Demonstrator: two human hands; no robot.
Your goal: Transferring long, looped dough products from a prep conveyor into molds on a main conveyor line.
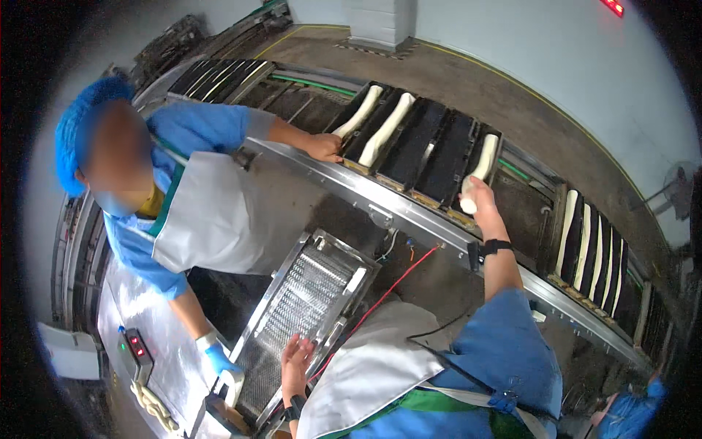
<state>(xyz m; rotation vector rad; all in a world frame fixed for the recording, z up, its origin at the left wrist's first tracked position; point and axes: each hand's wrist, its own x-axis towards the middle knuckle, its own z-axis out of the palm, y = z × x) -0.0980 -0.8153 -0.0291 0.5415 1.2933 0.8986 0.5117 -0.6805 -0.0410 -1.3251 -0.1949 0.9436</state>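
Note:
My right hand [479,196] is closed around the near end of a long pale dough roll [482,157]. The roll lies lengthwise in the rightmost dark slot of a baking pan set [428,146] on the conveyor. Its near end pokes out at the pan's front. Two more dough rolls [387,128] fill the left slots, and the slots between show bare black. Down by my body, my left hand [296,358] hovers at the edge of a metal mesh belt [303,293], fingers apart and nothing in them.
Across to the left, a co-worker's bare hand [324,146] touches the leftmost roll; their blue-gloved hand [219,360] is at the belt's end. A steel table [164,314] carries a digital display unit [137,351] and twisted dough [152,406]. Another filled pan set [592,249] stands further right.

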